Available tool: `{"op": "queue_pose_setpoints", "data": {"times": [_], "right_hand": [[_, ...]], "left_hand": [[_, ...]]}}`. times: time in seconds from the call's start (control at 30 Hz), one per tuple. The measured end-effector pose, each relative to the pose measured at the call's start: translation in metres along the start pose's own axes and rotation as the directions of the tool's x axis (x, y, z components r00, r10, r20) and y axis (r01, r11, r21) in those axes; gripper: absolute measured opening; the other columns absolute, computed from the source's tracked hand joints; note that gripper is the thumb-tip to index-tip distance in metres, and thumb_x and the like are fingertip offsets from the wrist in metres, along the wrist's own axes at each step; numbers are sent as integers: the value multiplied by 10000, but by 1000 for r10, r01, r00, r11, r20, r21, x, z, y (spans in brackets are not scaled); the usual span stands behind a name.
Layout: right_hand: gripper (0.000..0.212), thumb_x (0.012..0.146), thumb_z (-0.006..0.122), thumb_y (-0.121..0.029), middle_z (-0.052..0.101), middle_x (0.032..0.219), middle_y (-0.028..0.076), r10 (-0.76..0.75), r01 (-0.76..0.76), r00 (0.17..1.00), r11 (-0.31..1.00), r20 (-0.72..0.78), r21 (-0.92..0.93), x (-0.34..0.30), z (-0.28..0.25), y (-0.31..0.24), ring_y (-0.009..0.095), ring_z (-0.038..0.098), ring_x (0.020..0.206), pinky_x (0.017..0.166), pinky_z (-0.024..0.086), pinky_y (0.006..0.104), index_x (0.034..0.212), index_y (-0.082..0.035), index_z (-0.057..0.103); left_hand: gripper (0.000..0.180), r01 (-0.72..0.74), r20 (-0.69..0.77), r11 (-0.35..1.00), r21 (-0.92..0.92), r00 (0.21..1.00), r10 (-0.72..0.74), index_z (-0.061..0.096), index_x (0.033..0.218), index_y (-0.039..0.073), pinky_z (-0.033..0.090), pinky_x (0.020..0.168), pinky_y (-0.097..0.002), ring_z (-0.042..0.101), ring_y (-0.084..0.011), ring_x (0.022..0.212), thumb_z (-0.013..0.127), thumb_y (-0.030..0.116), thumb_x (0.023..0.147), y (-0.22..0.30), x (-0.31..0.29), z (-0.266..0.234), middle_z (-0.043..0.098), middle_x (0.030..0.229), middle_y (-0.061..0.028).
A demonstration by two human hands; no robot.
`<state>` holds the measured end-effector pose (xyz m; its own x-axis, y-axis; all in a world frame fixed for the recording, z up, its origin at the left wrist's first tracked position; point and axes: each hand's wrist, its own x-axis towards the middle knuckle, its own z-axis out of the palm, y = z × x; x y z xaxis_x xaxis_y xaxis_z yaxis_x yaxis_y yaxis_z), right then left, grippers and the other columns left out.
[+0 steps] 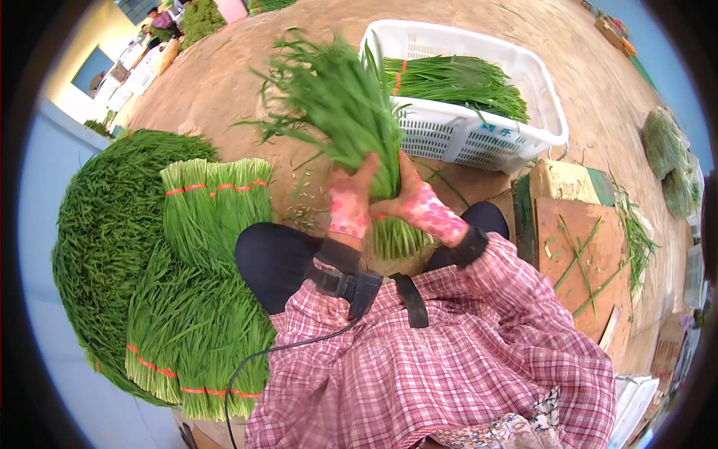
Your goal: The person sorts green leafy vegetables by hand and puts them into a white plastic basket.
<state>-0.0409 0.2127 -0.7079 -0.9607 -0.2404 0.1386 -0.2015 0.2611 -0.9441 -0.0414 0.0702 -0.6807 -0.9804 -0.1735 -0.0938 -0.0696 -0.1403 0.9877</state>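
Between my knees I hold a bundle of garlic chives [340, 112] upright, its loose leafy tops fanned out to the far left and slightly blurred. My left hand [353, 191] is wrapped round its left side. Closed on the right side is my right hand [415, 196], its thumb reaching across the front. Pale cut ends and a bit of red band show below the hands. Just beyond stands a white plastic crate [479, 138] with red-banded chives [456, 82] lying in it.
At my left, banded chive bundles [217, 202] lie stacked against a large dark green heap [105, 232]. A wooden board [583, 254] with stray leaves sits at my right. Clear bags of greens [666, 150] lie farther right. A person [161, 22] is far left.
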Motion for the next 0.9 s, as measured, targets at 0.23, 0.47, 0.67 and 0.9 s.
{"op": "queue_pose_setpoints", "data": {"times": [0.23, 0.47, 0.67, 0.9], "right_hand": [[997, 692, 815, -229, 474, 1351, 247, 163, -160, 985, 986, 49, -50, -2, 17, 6, 285, 503, 1235, 994, 426, 332, 1455, 33, 228], [602, 834, 702, -140, 675, 999, 130, 71, -80, 995, 990, 75, 118, -25, -47, 52, 174, 636, 885, 791, 511, 280, 1356, 14, 444], [213, 915, 608, -90, 670, 907, 73, 94, 63, 869, 952, -487, 298, 6, -88, -8, 105, 615, 772, 688, 514, 257, 1098, 18, 615], [213, 829, 660, -83, 643, 1034, 125, -524, 335, 850, 615, -52, -714, 90, -65, -68, 290, 634, 930, 786, 527, 386, 1035, -124, 693]], "left_hand": [[888, -84, -120, 897, 433, 981, 150, 307, 1420, -49, 522, 834, -336, 632, -272, 1017, 794, 300, 765, -10, 10, -2, 625, 1169, -167], [502, 343, 470, 706, -620, 883, -17, 392, 1423, 73, 494, 789, -316, 633, -200, 1001, 492, 176, 942, -124, 33, -79, 616, 1217, -92], [563, 472, 659, 545, -693, 722, 213, 330, 1455, 72, 461, 908, -355, 577, -209, 1076, 370, 357, 971, -195, 47, -114, 608, 1186, -94], [431, 267, 162, 920, -288, 960, -228, 453, 1349, 82, 459, 974, -537, 546, -310, 1173, 407, 326, 995, -149, 29, -51, 538, 1312, -127]]}}
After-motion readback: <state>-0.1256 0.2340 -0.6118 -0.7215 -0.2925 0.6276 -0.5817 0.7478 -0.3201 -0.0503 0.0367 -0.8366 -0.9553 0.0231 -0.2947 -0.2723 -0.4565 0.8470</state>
